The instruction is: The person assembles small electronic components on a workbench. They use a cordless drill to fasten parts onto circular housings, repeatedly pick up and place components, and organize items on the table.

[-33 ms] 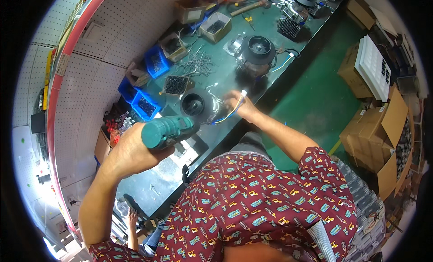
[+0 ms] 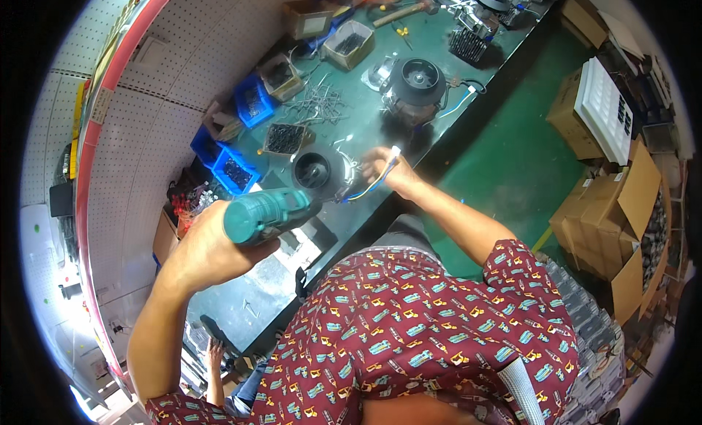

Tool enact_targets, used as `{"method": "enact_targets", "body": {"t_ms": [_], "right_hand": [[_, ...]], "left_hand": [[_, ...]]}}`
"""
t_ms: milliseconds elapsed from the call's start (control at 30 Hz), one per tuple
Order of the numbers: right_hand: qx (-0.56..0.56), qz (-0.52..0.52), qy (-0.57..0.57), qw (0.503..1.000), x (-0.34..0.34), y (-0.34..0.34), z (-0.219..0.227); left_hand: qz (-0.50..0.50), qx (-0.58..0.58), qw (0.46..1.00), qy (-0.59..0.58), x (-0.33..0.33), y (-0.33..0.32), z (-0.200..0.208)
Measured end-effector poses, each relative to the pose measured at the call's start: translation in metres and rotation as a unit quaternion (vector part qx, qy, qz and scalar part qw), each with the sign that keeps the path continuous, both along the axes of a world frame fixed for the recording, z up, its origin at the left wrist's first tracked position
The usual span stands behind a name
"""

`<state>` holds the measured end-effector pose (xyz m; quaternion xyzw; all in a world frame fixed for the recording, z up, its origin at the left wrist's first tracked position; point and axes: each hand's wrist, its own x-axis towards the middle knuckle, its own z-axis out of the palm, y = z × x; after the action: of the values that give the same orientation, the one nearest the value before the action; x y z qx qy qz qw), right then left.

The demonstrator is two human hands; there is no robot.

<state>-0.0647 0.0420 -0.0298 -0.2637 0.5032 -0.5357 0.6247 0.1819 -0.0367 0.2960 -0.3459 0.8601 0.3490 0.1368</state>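
Observation:
My left hand (image 2: 205,249) is wrapped around a green power drill (image 2: 267,214), its front end pointing at a blower unit. This blower unit (image 2: 314,171) has a black round fan wheel and a silvery metal body, and rests on the bench before me. On its right side, my right hand (image 2: 391,171) grips the metal body with curled fingers; the fingertips are partly hidden. A cable of yellow, blue and white wires (image 2: 371,185) with a white connector runs across that hand. Beyond stands a second blower unit (image 2: 418,85), fan upward.
Blue bins (image 2: 234,173) and cardboard boxes of small black parts (image 2: 285,138) line the bench's left side. Loose metal rods (image 2: 318,103) lie in a heap. A hammer (image 2: 402,12) is farther back. Cartons (image 2: 599,220) stand on the floor at right. Another person's hand (image 2: 213,353) shows at lower left.
The drill and my left hand have shifted very slightly to the left. My right hand and the blower unit stay in place.

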Motion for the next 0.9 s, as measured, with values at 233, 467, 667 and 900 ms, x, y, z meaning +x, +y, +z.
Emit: {"method": "enact_targets", "body": {"t_ms": [233, 467, 667, 900], "right_hand": [[-0.011, -0.095, -0.091, 0.991, -0.016, -0.002, 0.015], [0.044, -0.112, -0.341, 0.932, -0.011, -0.008, 0.006], [0.026, -0.097, -0.409, 0.907, -0.014, -0.007, 0.005], [0.013, -0.080, -0.416, 0.906, -0.019, -0.008, 0.007]], "left_hand": [[0.118, 0.059, 0.984, 0.119, 0.026, 0.016, -0.013], [0.234, 0.070, 0.946, 0.215, 0.035, 0.049, -0.080], [0.245, 0.045, 0.946, 0.206, 0.033, 0.055, -0.094], [0.245, 0.041, 0.948, 0.199, 0.029, 0.054, -0.093]]}}
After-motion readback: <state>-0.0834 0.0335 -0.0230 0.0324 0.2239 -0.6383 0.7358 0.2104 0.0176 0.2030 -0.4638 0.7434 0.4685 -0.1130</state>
